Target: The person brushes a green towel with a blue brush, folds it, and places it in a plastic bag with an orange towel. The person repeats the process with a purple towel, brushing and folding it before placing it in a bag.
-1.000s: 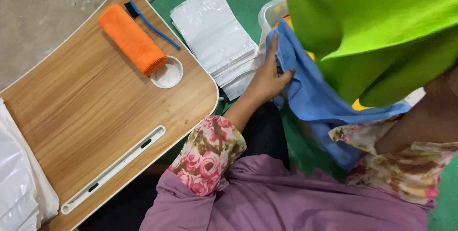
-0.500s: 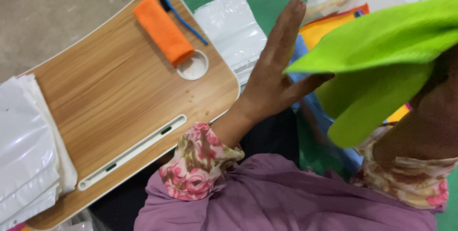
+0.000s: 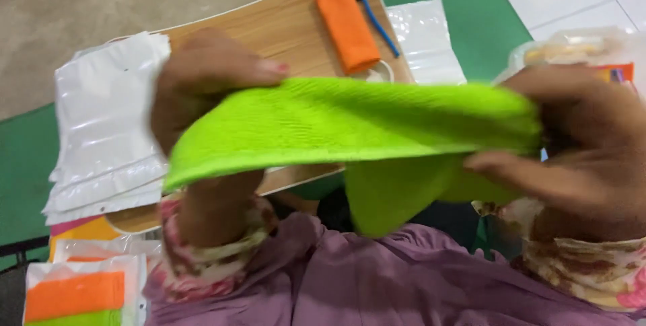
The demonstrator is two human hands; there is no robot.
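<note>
Hands (image 3: 202, 84) and (image 3: 579, 137) now both grip the lime-green cloth (image 3: 350, 124), stretched from nine to three o'clock; the left hand has let go of the blue one, so unfolding seems under way.

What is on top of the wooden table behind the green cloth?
On the wooden table lie a rolled orange cloth, a blue brush and white plastic bags. The green cloth, held by left hand and right hand, hides its near part.

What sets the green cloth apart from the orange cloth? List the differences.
The green cloth is spread out; the orange cloth is rolled tight. The green cloth is held up between the left hand and right hand; the orange cloth lies untouched on the table. Both look like soft cleaning cloths.
</note>
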